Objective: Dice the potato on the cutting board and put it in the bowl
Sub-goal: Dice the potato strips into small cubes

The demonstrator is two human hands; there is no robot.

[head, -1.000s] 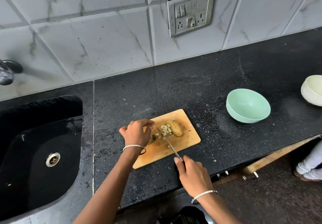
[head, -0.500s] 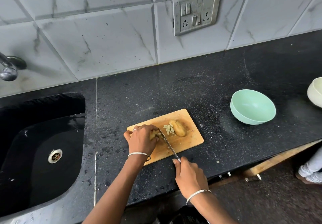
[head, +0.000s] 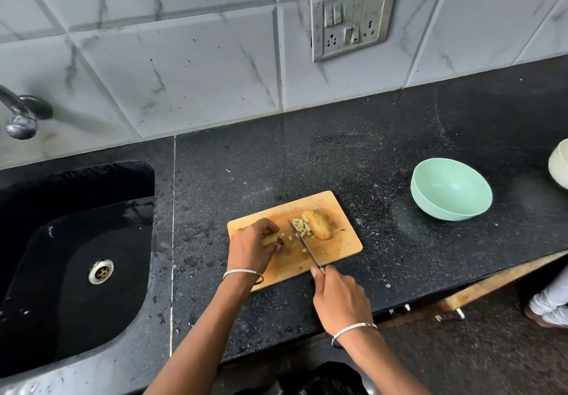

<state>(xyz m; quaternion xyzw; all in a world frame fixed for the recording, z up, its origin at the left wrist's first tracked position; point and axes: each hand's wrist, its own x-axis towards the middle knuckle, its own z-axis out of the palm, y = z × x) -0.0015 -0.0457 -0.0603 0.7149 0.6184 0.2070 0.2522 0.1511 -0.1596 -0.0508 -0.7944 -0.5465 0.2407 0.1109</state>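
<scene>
— Potato [head: 318,225]: where does it lie?
— On the cutting board [head: 341,242], in parts. A skin-on half lies toward the far right of the board. A heap of small pale dice [head: 301,228] touches the half's left side. A smaller piece [head: 270,239] sits under the left hand [head: 249,247], whose fingers curl over it and hold it down.
— And the right hand [head: 341,299]?
— Its fingers are wrapped round the handle of the knife [head: 304,242]. The fist hides the handle, and the blade slants across the board with its tip at the dice.
— The bowl?
— The mint-green bowl [head: 442,207] stands on the dark speckled surface [head: 338,154], well apart to the board's right. Only its own pale inside shows. A cream bowl [head: 558,164] beyond it is cut off by the frame edge, so its contents can't be seen.
— Any writing?
— The marks on the metal switch plate [head: 352,16] on the tiled wall are too small to read. The black sink [head: 92,185] on the left shows its drain [head: 100,271], and the tap [head: 20,115] is cut off.
</scene>
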